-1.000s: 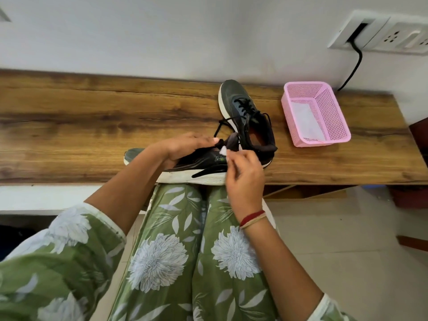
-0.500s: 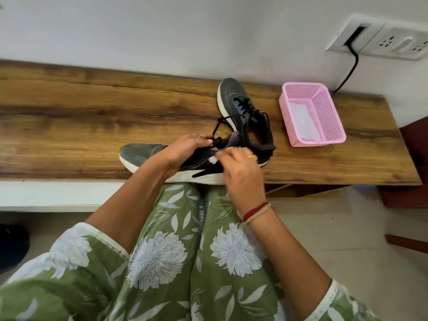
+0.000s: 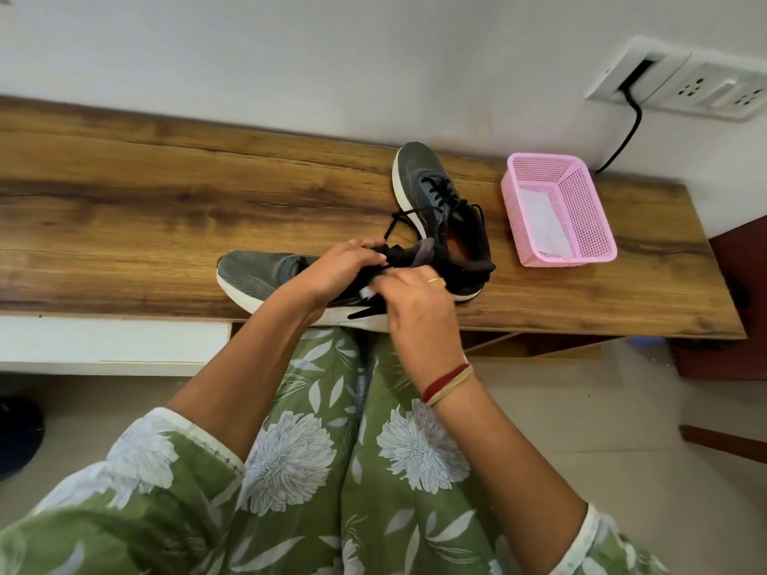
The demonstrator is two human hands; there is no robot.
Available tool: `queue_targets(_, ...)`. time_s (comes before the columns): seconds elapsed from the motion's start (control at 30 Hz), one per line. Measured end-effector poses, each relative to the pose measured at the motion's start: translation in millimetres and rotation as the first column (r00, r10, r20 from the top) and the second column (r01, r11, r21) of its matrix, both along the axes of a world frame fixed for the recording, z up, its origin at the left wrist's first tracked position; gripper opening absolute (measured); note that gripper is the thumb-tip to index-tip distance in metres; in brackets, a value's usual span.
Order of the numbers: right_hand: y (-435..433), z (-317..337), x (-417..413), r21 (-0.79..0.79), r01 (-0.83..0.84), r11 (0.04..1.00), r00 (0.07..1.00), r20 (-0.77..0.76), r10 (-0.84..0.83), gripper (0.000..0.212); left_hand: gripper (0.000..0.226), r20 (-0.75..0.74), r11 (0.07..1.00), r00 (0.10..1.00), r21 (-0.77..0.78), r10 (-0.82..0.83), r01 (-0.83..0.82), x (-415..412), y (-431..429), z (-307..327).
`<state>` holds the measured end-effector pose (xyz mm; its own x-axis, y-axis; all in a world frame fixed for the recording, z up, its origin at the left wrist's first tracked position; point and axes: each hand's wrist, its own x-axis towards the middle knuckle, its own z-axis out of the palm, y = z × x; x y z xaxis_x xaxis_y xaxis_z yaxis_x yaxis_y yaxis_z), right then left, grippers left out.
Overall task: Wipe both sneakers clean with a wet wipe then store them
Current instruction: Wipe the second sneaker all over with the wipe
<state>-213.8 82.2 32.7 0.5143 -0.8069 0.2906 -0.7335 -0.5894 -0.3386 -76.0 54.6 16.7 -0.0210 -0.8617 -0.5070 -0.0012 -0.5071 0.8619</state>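
Sneaker (image 3: 257, 276), light and soft we judge: our left hand (image 3: 336, 271) grips its laced top, right hand (image 3: 415, 302) pinches the wipe (image 3: 367, 291).

1. Near sneaker (image 3: 253, 280) lies crosswise at the bench's (image 3: 124, 201) near edge, toe left.
2. Far sneaker (image 3: 419, 172) stands just behind its heel end, toe toward the wall.
3. Basket (image 3: 589, 217) sits right of the far sneaker, apart.
4. Wipe (image 3: 367, 291) sits between right hand (image 3: 419, 309) and near sneaker.
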Motion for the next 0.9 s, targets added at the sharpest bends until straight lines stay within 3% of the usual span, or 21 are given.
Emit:
queue_targets(0.07, 2, 0, -1, -0.009, -0.035, 0.999, 0.999, -0.007, 0.035, 0.022, 0.038, -0.011, 1.0, 1.0, 0.008, 0.003, -0.003, 1, 0, 1)
queue_targets(0.23, -16, -1, -12, -0.021, 0.23, 0.973, 0.969, 0.1, -0.227, 0.021, 0.039, 0.005, 1.0, 1.0, 0.02, 0.02, -0.02, -1, 1, 2)
queue_targets(0.4, -8, -2, 0, -0.062, 0.094, 0.994, 0.994, 0.063, -0.09, 0.032, 0.036, 0.045, 1.0, 0.999, -0.002, -0.001, 0.001, 3, 1, 2)
queue_targets(0.5, -4, -2, -13, -0.048, -0.13, 0.99, 0.991, 0.007, 0.131, 0.026, 0.026, 0.008, 1.0, 1.0, -0.007, 0.008, -0.008, 3, 1, 1)
queue_targets(0.57, 7, 0, -23, 0.099, -0.127, 0.987, 0.979, 0.172, 0.108, 0.021, 0.021, -0.019, 1.0, 1.0, -0.017, 0.004, -0.004, 2, 1, 4)
queue_targets(0.6, 12, 4, -28, 0.214, -0.031, 0.976, 0.928, 0.368, -0.052, 0.02, 0.021, -0.016, 1.0, 1.0, -0.021, -0.005, 0.005, 2, 2, 5)
queue_targets(0.63, 13, 9, -34, 0.343, 0.06, 0.937, 0.791, 0.556, -0.254, 0.019, 0.02, 0.006, 0.999, 1.0, -0.033, -0.016, 0.016, 3, 2, 4)
queue_targets(0.67, 12, 13, -42, 0.47, 0.112, 0.876, 0.598, 0.672, -0.437, 0.019, 0.018, 0.051, 0.998, 0.998, -0.051, -0.03, 0.033, 4, 3, 2)
queue_targets(0.7, 10, 17, -52, 0.57, 0.122, 0.812, 0.436, 0.704, -0.56, 0.018, 0.019, 0.109, 0.996, 0.993, -0.071, -0.044, 0.052, 5, 5, 0)
queue_targets(0.73, 7, 19, -60, 0.631, 0.121, 0.766, 0.367, 0.689, -0.625, 0.016, 0.025, 0.162, 0.993, 0.985, -0.092, -0.058, 0.074, 6, 7, -1)
queue_targets(0.8, 3, 21, -69, 0.683, 0.121, 0.72, 0.389, 0.635, -0.668, 0.016, 0.036, 0.201, 0.987, 0.977, -0.122, -0.075, 0.101, 8, 10, 0)
queue_targets(0.9, 2, 25, -64, 0.778, 0.036, 0.627, 0.385, 0.569, -0.727, 0.017, 0.03, 0.156, 0.98, 0.981, -0.142, -0.114, 0.136, 14, 11, 0)
